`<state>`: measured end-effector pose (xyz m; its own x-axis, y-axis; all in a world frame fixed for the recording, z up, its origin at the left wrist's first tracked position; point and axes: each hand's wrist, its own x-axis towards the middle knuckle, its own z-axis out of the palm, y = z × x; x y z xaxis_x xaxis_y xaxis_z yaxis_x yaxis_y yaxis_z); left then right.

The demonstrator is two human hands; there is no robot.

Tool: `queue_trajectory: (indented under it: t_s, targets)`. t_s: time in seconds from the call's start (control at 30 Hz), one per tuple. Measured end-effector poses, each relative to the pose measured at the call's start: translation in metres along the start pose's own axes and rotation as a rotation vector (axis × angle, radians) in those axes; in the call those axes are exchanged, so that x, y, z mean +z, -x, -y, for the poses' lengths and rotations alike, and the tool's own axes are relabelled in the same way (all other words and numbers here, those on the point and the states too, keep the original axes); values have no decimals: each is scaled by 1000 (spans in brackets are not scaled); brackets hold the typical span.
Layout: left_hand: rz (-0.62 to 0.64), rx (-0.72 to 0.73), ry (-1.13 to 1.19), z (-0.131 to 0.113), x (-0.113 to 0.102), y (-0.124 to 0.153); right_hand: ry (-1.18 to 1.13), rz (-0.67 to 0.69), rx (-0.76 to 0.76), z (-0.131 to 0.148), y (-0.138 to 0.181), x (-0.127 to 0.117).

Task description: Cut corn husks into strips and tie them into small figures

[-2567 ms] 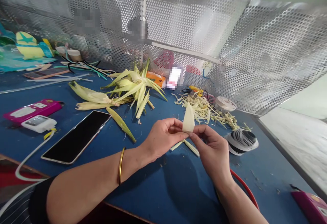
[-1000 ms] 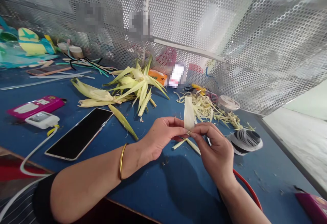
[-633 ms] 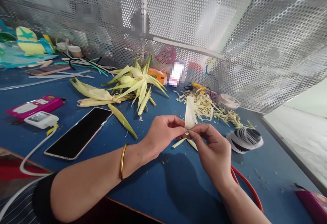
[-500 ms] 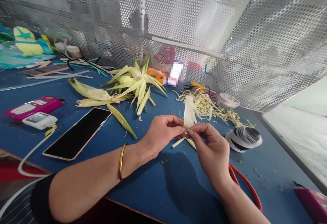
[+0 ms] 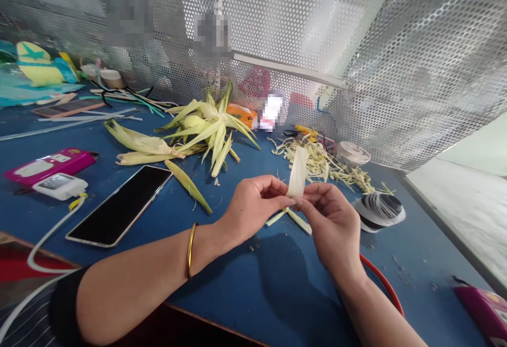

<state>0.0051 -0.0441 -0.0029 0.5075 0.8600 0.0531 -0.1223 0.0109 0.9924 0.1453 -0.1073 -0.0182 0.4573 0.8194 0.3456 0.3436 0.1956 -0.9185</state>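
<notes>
The black phone (image 5: 121, 205) has a glossy, glass-like face and lies on a smooth, low-sheen blue tabletop (image 5: 222, 305). Right of it are a polished, metallic gold-coloured bangle (image 5: 190, 252) and a matt, papery husk strip (image 5: 298, 171); left, a shiny plastic magenta case (image 5: 51, 163); beyond, fibrous corn husks (image 5: 216, 121) and a perforated metal screen (image 5: 277, 25).

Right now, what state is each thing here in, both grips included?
Left grip, pinched on the pale husk strip
Right grip, pinched on the pale husk strip
Pale husk strip, standing up from the fingertips
Black-screened phone, lying flat, screen dark
White device, cable attached
Green husk bundle, leaves splayed
Husk shreds, loosely heaped
Gold bangle, worn
</notes>
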Motion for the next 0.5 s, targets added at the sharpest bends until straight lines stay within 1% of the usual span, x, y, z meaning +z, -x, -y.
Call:
queue_trajectory:
  t_s: [0.27, 0.4, 0.5]
  targets:
    - [-36, 20, -72, 1, -2, 0, -195, 43, 67, 4, -2, 3]
    - [-54, 11, -82, 2, -1, 0, -195, 43, 68, 2, -2, 4]
    - [-16, -16, -11, 2, 0, 0, -189, 26, 62, 1, -2, 4]
